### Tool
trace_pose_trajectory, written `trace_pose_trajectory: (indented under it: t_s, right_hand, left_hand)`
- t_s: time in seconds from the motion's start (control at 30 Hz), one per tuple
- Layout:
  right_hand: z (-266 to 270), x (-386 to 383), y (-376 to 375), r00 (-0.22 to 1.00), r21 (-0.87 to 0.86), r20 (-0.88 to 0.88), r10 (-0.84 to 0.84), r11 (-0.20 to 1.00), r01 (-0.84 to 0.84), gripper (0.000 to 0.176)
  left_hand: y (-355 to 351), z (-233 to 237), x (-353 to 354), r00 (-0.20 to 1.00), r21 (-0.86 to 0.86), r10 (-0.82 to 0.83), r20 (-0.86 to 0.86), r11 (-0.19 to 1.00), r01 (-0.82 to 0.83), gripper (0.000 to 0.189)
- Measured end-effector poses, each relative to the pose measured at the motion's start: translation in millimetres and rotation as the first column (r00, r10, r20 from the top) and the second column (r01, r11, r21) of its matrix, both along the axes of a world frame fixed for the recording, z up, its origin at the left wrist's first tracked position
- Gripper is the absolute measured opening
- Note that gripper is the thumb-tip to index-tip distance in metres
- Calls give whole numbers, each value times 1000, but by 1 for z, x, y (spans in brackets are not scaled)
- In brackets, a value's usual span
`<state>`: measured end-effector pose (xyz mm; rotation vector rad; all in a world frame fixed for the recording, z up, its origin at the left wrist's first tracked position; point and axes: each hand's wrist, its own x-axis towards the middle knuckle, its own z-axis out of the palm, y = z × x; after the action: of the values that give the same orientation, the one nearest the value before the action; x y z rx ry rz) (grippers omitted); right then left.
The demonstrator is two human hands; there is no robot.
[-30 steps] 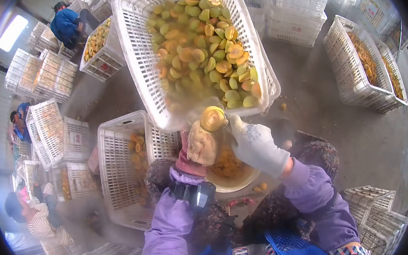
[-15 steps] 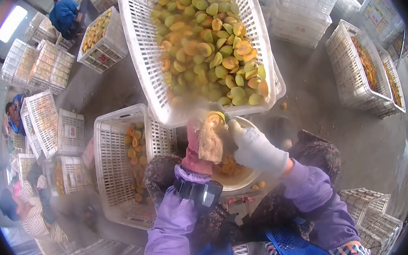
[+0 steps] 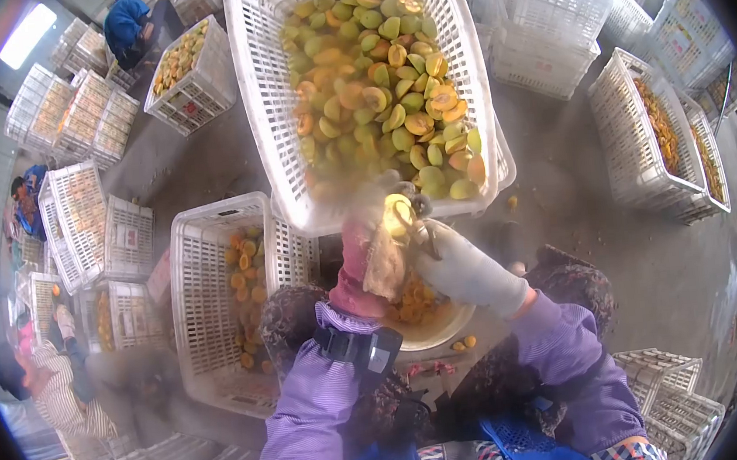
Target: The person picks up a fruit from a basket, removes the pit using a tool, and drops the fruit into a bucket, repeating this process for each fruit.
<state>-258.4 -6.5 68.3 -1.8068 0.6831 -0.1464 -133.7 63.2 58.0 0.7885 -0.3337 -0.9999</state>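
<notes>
My left hand, in a pinkish glove with a tan patch, grips a cut yellow fruit half at the near edge of the white crate full of green and orange fruit halves. My right hand, in a pale glove, is closed beside that fruit, its fingertips near it; a small dark tool seems to be in it, but blur hides its shape. Beneath both hands, a round basin holds orange pieces.
A white crate with orange halves stands at my left. More filled crates are at the right, with stacked crates behind. Co-workers sit at the upper left and left. Small fruit pieces lie near the basin.
The cut fruit in my left hand now shows a broad pale yellow face. My right hand has shifted slightly down and stays close to it. A co-worker at the left has raised a hand.
</notes>
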Motion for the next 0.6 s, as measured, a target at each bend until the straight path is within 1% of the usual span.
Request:
trace_pose_trajectory:
  t_s: [0.03,0.07,0.1,0.17,0.2,0.23,0.27,0.3,0.33,0.4,0.43,0.47,0.53,0.57,0.6]
  right_hand:
    - [-12,-2,0,999,-264,41,29,964,-17,36]
    - [-24,-3,0,995,-510,75,69,860,-21,36]
    - [-34,-3,2,989,-524,129,77,851,2,35]
    - [-48,-3,4,968,-547,232,93,836,51,34]
    - [-46,-3,5,973,-551,214,82,833,51,34]
    - [-41,-2,7,978,-556,195,73,830,49,35]
    - [-37,-2,8,982,-560,177,64,827,47,36]
    - [-34,-3,7,986,-556,152,65,830,31,38]
    - [-32,-3,6,990,-553,127,64,833,17,40]
    - [-31,-2,5,993,-550,90,71,835,-9,44]
    - [-32,-1,4,994,-550,77,78,835,-23,45]
    - [-33,-1,4,994,-550,64,86,835,-37,47]
    - [-31,-1,7,997,-510,26,79,859,-55,44]
    - [-30,-1,7,997,-490,6,76,869,-63,44]
    - [-32,-2,9,996,-517,20,83,854,-61,46]
  left_hand:
    - [1,3,2,1000,19,-19,20,1000,18,28]
    - [5,-4,4,956,57,-31,293,998,15,27]
    - [8,-11,6,842,87,-24,539,996,-27,27]
    - [17,-31,10,798,110,-91,595,993,31,27]
    - [19,-33,7,906,26,-80,416,997,76,27]
    - [22,-35,4,973,-66,-82,216,993,99,27]
    - [23,-37,5,990,-116,-135,52,983,140,28]
    - [24,-39,6,976,-165,-185,-115,972,164,28]
    - [23,-40,14,935,-180,-266,-235,957,227,28]
    - [19,-49,21,931,-166,-304,-204,947,273,27]
    - [16,-55,22,963,-132,-263,-53,958,254,27]
    - [15,-60,23,970,-101,-220,100,968,230,26]
    - [12,-54,21,984,-53,-172,51,983,175,25]
    - [12,-52,19,988,-56,-155,19,986,156,24]
    - [11,-50,17,990,-59,-138,-13,989,137,23]
